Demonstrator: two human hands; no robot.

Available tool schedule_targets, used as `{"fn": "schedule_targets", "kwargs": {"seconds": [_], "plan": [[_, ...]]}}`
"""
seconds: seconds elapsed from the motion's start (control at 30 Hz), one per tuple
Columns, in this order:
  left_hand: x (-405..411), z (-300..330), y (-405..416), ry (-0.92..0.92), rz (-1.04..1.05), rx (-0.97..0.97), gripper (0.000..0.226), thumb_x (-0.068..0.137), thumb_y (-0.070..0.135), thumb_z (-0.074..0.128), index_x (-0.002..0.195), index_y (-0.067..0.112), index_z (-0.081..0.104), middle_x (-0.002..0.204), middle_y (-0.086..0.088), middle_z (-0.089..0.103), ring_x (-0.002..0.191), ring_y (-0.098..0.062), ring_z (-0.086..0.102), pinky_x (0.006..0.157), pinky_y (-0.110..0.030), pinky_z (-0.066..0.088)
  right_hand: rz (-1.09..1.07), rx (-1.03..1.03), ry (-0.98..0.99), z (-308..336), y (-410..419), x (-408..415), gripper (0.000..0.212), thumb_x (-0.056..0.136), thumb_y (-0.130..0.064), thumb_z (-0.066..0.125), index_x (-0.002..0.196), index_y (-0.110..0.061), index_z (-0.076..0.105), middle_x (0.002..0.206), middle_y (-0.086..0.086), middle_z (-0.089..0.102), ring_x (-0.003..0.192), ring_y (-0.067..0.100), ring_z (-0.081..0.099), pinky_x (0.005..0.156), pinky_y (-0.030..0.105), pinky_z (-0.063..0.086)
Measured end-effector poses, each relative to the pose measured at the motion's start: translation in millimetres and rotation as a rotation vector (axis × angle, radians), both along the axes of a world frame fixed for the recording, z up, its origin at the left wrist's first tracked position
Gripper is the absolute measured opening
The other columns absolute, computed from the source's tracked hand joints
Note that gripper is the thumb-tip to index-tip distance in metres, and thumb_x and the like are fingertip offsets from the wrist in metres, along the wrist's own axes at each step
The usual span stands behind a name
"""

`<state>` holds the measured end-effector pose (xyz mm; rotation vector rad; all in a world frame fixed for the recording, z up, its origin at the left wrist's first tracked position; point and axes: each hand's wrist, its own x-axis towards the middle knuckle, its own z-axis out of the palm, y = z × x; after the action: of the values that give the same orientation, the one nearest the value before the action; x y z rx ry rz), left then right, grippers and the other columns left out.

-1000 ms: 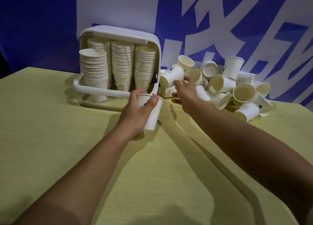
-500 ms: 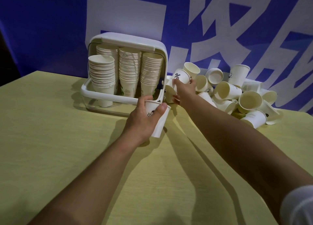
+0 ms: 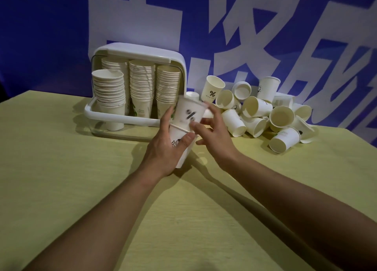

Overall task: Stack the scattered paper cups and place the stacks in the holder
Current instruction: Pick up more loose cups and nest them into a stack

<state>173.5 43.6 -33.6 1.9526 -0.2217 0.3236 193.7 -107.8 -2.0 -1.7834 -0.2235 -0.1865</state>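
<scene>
The left hand point(image 3: 165, 148) grips a white paper cup point(image 3: 180, 148) by its side wall, thumb across the front over a small printed drawing, fingers curled behind, the cup held upright just above the bench point(image 3: 61, 189). The right hand point(image 3: 214, 134) holds a second cup point(image 3: 190, 113), marked with a percent sign and blurred, between thumb and fingertips; its base sits at or just inside the rim of the lower cup, though how far in cannot be told. Just behind the hands, toward the far edge of the bench, stands the holder point(image 3: 142, 52), a white box with a rounded top and an open front tray, holding four tall stacks of nested cups point(image 3: 140, 87): three in a row at the back and one nearer the front left. To the right of the holder, along the far edge toward the far right corner, lies a heap of loose cups point(image 3: 265, 115), some upright, most tipped on their sides with mouths facing out. A blue and white banner point(image 3: 224, 25) hangs behind.
</scene>
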Motion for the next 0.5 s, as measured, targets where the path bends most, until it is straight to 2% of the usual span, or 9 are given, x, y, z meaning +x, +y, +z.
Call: {"fn": "schedule_targets", "kwargs": {"seconds": [0.07, 0.13, 0.2, 0.23, 0.3, 0.37, 0.4, 0.43, 0.5], "plan": [[-0.5, 0.0, -1.0, -0.013, -0.001, -0.007, 0.085, 0.081, 0.072, 0.049, 0.15, 0.058, 0.003, 0.146, 0.003, 0.05, 0.109, -0.019, 0.061, 0.074, -0.033, 0.049, -0.005, -0.033, 0.017, -4.6, -0.7, -7.4, 0.04, 0.096, -0.032, 0.061, 0.134, -0.032, 0.05, 0.117, -0.005, 0.059, 0.103, 0.017, 0.063, 0.076, 0.034, 0.056], [-0.4, 0.4, -0.4, -0.03, 0.004, -0.015, 0.081, 0.082, 0.07, 0.048, 0.15, 0.057, 0.007, 0.15, 0.006, 0.042, 0.115, -0.015, 0.053, 0.08, -0.033, 0.046, -0.002, -0.078, 0.02, -8.3, -1.2, -10.0, 0.031, 0.099, -0.034, 0.056, 0.13, -0.031, 0.058, 0.118, -0.007, 0.06, 0.101, 0.011, 0.062, 0.078, 0.034, 0.054], [1.4, -0.8, 1.9, -0.039, 0.048, -0.031, 0.068, 0.083, 0.068, 0.048, 0.145, 0.053, 0.024, 0.136, 0.008, 0.047, 0.112, -0.019, 0.054, 0.083, -0.035, 0.046, -0.001, -0.132, 0.024, -9.4, -1.8, -9.2, 0.029, 0.102, -0.034, 0.05, 0.127, -0.03, 0.063, 0.122, -0.006, 0.06, 0.099, 0.008, 0.059, 0.08, 0.032, 0.053], [3.4, -1.6, 2.7, -0.043, 0.081, -0.038, 0.055, 0.086, 0.066, 0.051, 0.136, 0.051, 0.032, 0.125, 0.007, 0.051, 0.106, -0.023, 0.058, 0.08, -0.037, 0.048, -0.007, -0.157, 0.031, -8.4, -2.6, -5.9, 0.03, 0.103, -0.034, 0.047, 0.128, -0.029, 0.063, 0.124, -0.004, 0.06, 0.1, 0.009, 0.059, 0.08, 0.032, 0.052], [7.9, -3.9, 3.4, -0.037, 0.135, -0.049, 0.035, 0.092, 0.059, 0.058, 0.119, 0.047, 0.039, 0.105, 0.008, 0.056, 0.093, -0.027, 0.06, 0.076, -0.043, 0.054, -0.054, -0.214, 0.013, -4.3, -6.4, 10.1, 0.032, 0.103, -0.032, 0.048, 0.133, -0.027, 0.06, 0.124, -0.004, 0.061, 0.101, 0.011, 0.06, 0.077, 0.03, 0.054], [11.3, -6.0, 3.0, -0.028, 0.154, -0.056, 0.035, 0.092, 0.056, 0.061, 0.118, 0.041, 0.042, 0.098, 0.007, 0.057, 0.088, -0.027, 0.06, 0.073, -0.042, 0.054, -0.148, -0.267, -0.022, 1.1, -12.4, 38.0, 0.038, 0.101, -0.031, 0.054, 0.139, -0.028, 0.052, 0.122, -0.005, 0.059, 0.095, 0.006, 0.059, 0.068, 0.022, 0.051], [12.1, -6.2, 2.7, -0.028, 0.159, -0.055, 0.037, 0.092, 0.054, 0.061, 0.119, 0.037, 0.044, 0.097, 0.007, 0.057, 0.087, -0.025, 0.059, 0.071, -0.038, 0.051, -0.207, -0.274, -0.034, 3.9, -15.6, 54.2, 0.044, 0.1, -0.03, 0.057, 0.142, -0.028, 0.047, 0.124, -0.004, 0.058, 0.095, 0.006, 0.058, 0.068, 0.021, 0.049], [12.6, -6.6, 2.7, -0.032, 0.16, -0.054, 0.038, 0.092, 0.053, 0.062, 0.12, 0.035, 0.045, 0.096, 0.008, 0.057, 0.085, -0.023, 0.059, 0.068, -0.035, 0.047, -0.264, -0.256, -0.031, 6.0, -19.3, 71.0, 0.049, 0.099, -0.029, 0.059, 0.145, -0.027, 0.042, 0.128, -0.001, 0.058, 0.1, 0.009, 0.058, 0.074, 0.024, 0.05], [13.9, -7.6, 3.7, -0.051, 0.153, -0.058, 0.038, 0.091, 0.053, 0.062, 0.119, 0.034, 0.046, 0.092, 0.013, 0.057, 0.081, -0.016, 0.058, 0.064, -0.031, 0.043, -0.357, -0.178, 0.003, 8.3, -24.9, 102.7, 0.059, 0.097, -0.025, 0.062, 0.149, -0.024, 0.034, 0.139, 0.005, 0.054, 0.117, 0.021, 0.056, 0.092, 0.038, 0.053]]}}
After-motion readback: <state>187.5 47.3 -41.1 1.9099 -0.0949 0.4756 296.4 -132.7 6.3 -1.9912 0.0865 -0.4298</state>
